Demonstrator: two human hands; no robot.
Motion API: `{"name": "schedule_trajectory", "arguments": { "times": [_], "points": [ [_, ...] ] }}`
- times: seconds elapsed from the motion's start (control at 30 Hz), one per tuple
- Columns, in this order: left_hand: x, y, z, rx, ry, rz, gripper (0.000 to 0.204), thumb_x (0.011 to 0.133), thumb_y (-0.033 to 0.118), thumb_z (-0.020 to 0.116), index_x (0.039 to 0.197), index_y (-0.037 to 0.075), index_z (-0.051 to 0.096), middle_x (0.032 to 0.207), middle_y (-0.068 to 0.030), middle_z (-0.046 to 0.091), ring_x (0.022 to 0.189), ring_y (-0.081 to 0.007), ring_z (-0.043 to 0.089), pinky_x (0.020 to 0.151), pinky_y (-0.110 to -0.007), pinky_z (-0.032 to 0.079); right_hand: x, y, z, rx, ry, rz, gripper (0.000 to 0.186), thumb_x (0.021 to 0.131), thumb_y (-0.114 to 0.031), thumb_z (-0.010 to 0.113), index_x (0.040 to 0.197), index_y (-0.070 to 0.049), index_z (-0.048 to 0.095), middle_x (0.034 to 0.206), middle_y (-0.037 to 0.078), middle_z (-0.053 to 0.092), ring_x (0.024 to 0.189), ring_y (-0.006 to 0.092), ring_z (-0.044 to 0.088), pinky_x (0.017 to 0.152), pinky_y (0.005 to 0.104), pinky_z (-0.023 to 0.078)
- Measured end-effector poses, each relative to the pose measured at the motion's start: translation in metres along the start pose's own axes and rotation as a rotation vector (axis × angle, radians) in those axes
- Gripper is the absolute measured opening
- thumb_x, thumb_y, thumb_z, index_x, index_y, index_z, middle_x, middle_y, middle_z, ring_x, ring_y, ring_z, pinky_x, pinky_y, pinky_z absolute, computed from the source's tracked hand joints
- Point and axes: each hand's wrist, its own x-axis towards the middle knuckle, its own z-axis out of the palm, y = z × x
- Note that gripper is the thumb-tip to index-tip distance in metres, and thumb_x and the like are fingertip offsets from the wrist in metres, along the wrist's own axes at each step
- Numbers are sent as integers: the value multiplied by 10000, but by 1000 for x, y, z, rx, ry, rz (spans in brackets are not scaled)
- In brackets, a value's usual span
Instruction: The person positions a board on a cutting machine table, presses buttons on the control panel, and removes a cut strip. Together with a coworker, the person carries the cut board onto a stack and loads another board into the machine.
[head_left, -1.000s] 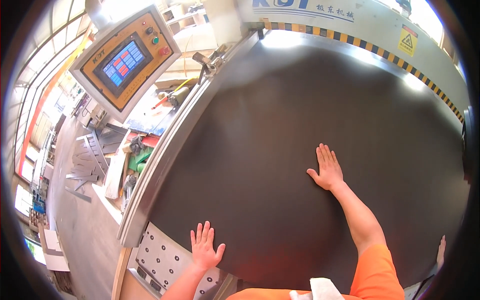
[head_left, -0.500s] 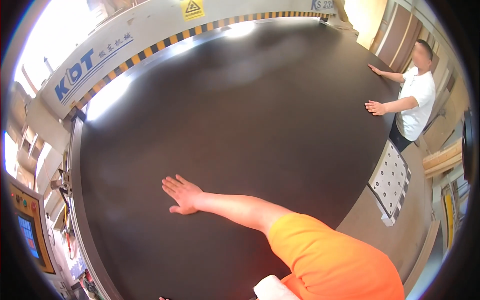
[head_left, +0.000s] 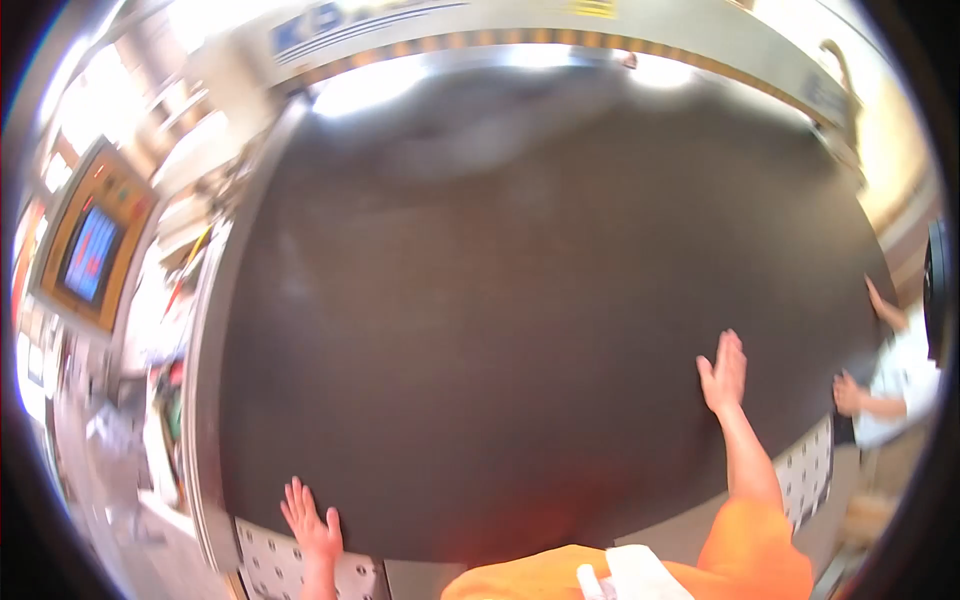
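A large dark brown panel (head_left: 480, 300) lies flat in front of me and fills most of the view. My left hand (head_left: 313, 525) rests at its near left edge, fingers stretched out and thumb apart. Farther in on the right side of the panel, my right hand (head_left: 726, 376) lies palm down with straight fingers and the thumb spread. Neither hand grips anything. Orange cloth covers my right upper arm.
A machine beam (head_left: 520, 22) with a striped yellow-black edge spans the far side. The control box (head_left: 95, 245) with a lit screen stands left. Perforated support tables (head_left: 262, 565) show under the near edge. At right, a person in white (head_left: 900, 395) has both hands at the panel.
The view has swung left, so the control box and beam sit farther right in it. My left hand, barely showing before at the lower edge, is now fully visible. My right hand stays flat.
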Motion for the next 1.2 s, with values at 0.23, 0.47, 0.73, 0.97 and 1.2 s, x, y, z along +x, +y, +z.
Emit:
{"name": "schedule_trajectory", "arguments": {
  "times": [0.23,0.47,0.73,0.97,1.2],
  "points": [
    [-19,-28,7,1,17,-145,695,861,343,600,1428,-9,404,1592,-137,273,1484,-347,197,1196,-543,95,7,-9,21,-85,-137,106,728,995,-401,471,1553,-46,168,1627,125,156,1508,274,129,1215,452,121],
    [-27,-27,10,-16,54,-109,699,855,340,617,1436,13,404,1585,-140,289,1477,-360,215,1191,-548,95,6,-4,21,-106,-155,105,726,999,-399,457,1556,-42,155,1630,116,151,1509,260,130,1219,433,120],
    [-26,-30,11,-22,69,-103,721,855,363,610,1450,19,391,1580,-143,301,1475,-361,223,1191,-548,90,3,4,26,-120,-130,101,707,1010,-407,437,1557,-52,164,1630,111,160,1507,264,140,1213,439,128],
    [-31,-32,8,-28,60,-130,712,845,365,620,1427,6,422,1583,-138,293,1486,-340,200,1196,-537,86,26,-34,18,-66,-169,-7,754,973,-362,500,1558,-46,144,1633,124,132,1511,286,109,1212,478,105],
    [-21,-24,-2,-59,41,-152,694,830,375,639,1387,-4,470,1579,-131,305,1483,-335,208,1195,-537,106,94,-251,-10,170,-97,-771,826,928,-404,540,1555,-29,154,1623,160,150,1509,327,105,1208,494,77]
  ]
}}
